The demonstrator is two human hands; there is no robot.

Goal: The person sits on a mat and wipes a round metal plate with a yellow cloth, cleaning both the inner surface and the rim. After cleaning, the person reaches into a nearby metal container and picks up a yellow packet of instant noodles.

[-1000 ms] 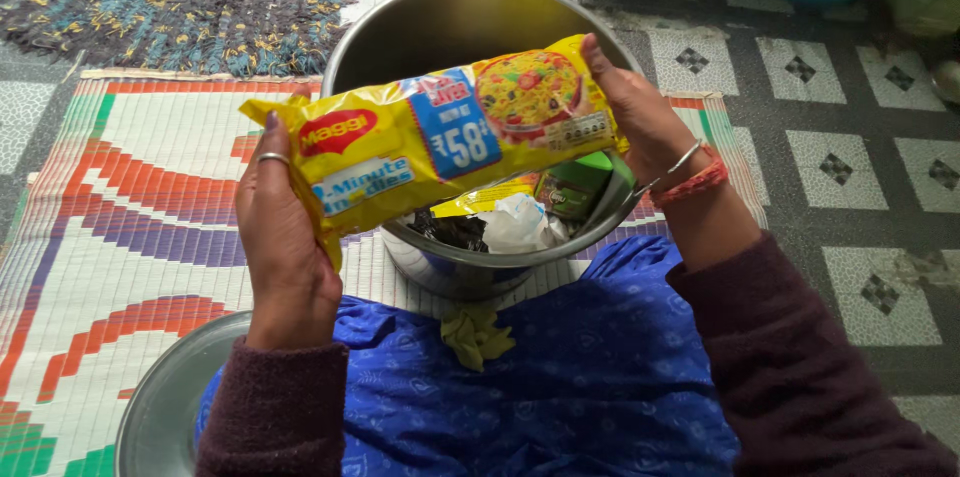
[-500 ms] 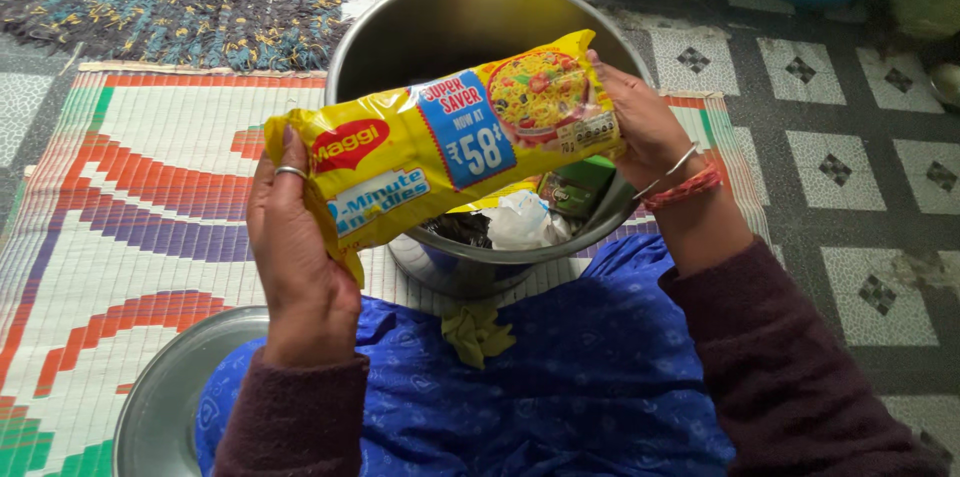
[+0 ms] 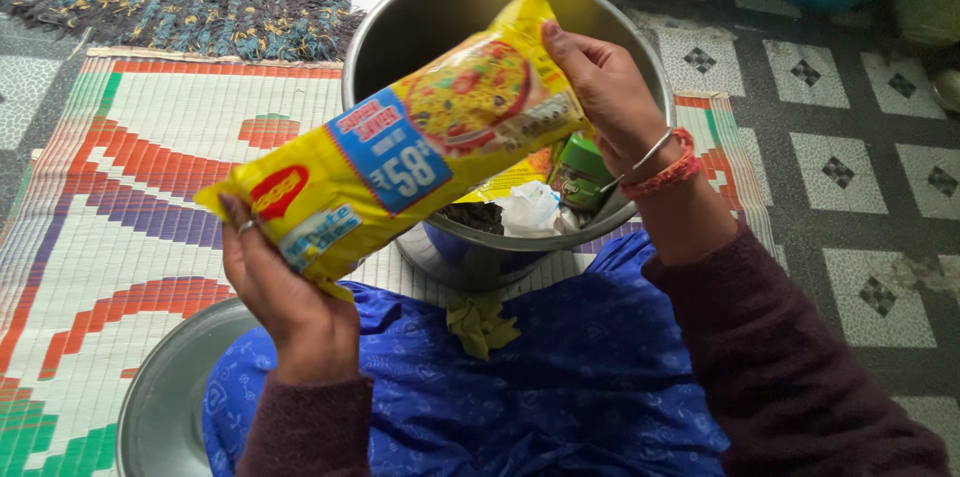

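View from the head camera, read from left to right. A woven mat (image 3: pixel 120 197) with red, purple and green bands covers the floor at the left, and the rim of a round steel plate (image 3: pixel 165 402) shows at the lower left beside the person's blue garment (image 3: pixel 560 377). The left hand (image 3: pixel 285 292) grips the lower left end of a long yellow noodle packet (image 3: pixel 390 152), fingers wrapped round its edge, a ring on one finger. The packet is held in the air, tilted so that its right end is higher, and it lies across the front of a large steel pot (image 3: pixel 450 7) that stands on the mat. The right hand (image 3: pixel 605 92) clasps the upper right end of the packet above the pot's opening; bangles and a red thread circle that wrist. Inside the pot, under the packet, lie a green packet (image 3: pixel 580 169) and a crumpled white bag (image 3: pixel 532 209). Patterned floor tiles (image 3: pixel 850 147) fill the right side.
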